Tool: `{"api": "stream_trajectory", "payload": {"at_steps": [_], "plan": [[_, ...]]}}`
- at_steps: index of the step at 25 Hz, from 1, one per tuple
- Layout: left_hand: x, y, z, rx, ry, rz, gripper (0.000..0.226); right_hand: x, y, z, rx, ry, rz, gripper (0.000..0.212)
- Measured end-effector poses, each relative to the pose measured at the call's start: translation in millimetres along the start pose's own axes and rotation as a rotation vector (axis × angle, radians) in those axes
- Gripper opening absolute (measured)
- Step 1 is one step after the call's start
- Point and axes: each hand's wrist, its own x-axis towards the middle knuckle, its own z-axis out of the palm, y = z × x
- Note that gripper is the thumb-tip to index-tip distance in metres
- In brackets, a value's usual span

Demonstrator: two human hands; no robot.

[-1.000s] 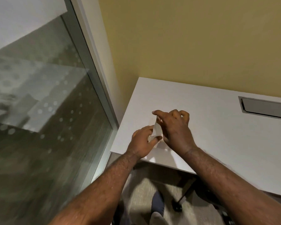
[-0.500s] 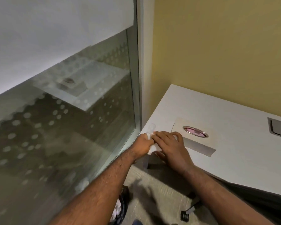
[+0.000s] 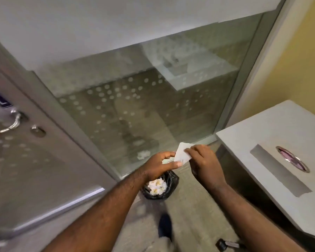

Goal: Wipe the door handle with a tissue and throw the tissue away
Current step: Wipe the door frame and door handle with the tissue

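Observation:
A small folded white tissue (image 3: 182, 154) is pinched between both my hands at the lower middle of the view. My left hand (image 3: 161, 165) holds its lower left edge with thumb and finger. My right hand (image 3: 203, 163) grips its right side. The silver lever door handle (image 3: 9, 124) sits at the far left edge on the glass door (image 3: 44, 175), well away from my hands, with a round lock (image 3: 37, 131) just beside it. Directly below my left hand, a bin lined with a black bag (image 3: 159, 186) stands on the floor, holding crumpled white tissues.
A frosted, dotted glass wall (image 3: 144, 110) fills the middle. A white desk (image 3: 273, 135) stands at the right with a tissue box (image 3: 287, 164) set on it. Carpeted floor (image 3: 189, 215) lies below, with a shoe tip (image 3: 165, 227) and a chair caster (image 3: 225, 244).
The view has swung left from the desk to the door and the bin. My hands came off the desk edge with the tissue and now hold it above the bin.

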Motion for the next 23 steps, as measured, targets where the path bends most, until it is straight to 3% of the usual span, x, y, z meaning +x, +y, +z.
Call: {"api": "stream_trajectory", "payload": {"at_steps": [3, 5, 10, 15, 18, 21, 23], "plan": [[-69, -40, -27, 0.181, 0.177, -0.035, 0.054, -10, -50, 21, 0.226, -0.130, 0.003, 0.035], [-116, -66, -48, 0.263, 0.319, -0.075, 0.059, -12, -83, 39, 0.245, -0.154, -0.110, 0.044], [-225, -129, -114, 0.564, 0.548, -0.232, 0.088, 0, -178, 81, 0.287, -0.158, -0.308, 0.022], [-314, -186, -186, 0.755, 0.633, -0.255, 0.094, 10, -289, 133, 0.325, -0.056, -0.429, 0.028], [-354, -212, -228, 0.853, 0.690, -0.249, 0.096, 16, -349, 159, 0.304, -0.047, -0.496, 0.020], [-385, -225, -264, 0.874, 0.778, -0.252, 0.097, 28, -392, 177, 0.301, -0.079, -0.434, 0.042], [-398, -227, -288, 0.891, 0.823, -0.250, 0.097, 42, -412, 184, 0.273, -0.055, -0.394, 0.034]]}}
